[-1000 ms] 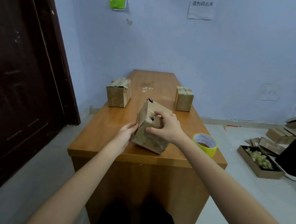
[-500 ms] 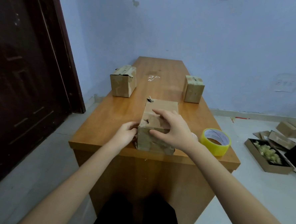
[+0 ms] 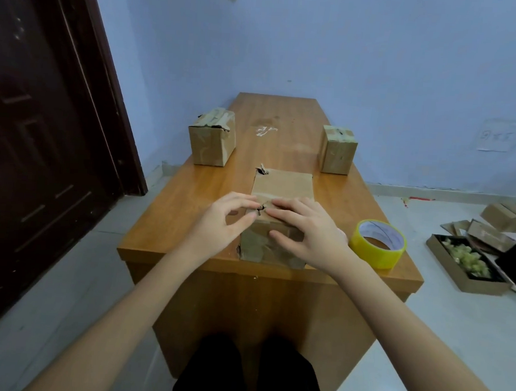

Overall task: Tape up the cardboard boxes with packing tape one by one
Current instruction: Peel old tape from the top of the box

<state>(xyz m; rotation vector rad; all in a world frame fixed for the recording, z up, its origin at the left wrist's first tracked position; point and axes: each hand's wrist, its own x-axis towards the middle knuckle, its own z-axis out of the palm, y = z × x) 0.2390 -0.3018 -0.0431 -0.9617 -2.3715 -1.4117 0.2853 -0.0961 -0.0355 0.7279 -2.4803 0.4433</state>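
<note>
Now both hands, left hand (image 3: 218,223) and right hand (image 3: 306,231), fingertips on cardboard box (image 3: 281,187).

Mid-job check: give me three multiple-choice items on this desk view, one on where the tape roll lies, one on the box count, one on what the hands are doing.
1. Where does the yellow roll of packing tape lie?
A. On the floor
B. On the wooden desk, right of the near brown cardboard box
C. On top of a far box

2. How many cardboard boxes stand on the desk?
A. Two
B. Three
C. Five

3. What are the hands doing?
A. Both on the near box
B. One lifts the tape roll
C. Both hang off the desk

Answers: 1 B, the roll lies flat by the desk's right edge. 2 B, the near box plus the far left box and the far right box. 3 A, the left hand and the right hand meet at its top front edge.
</note>
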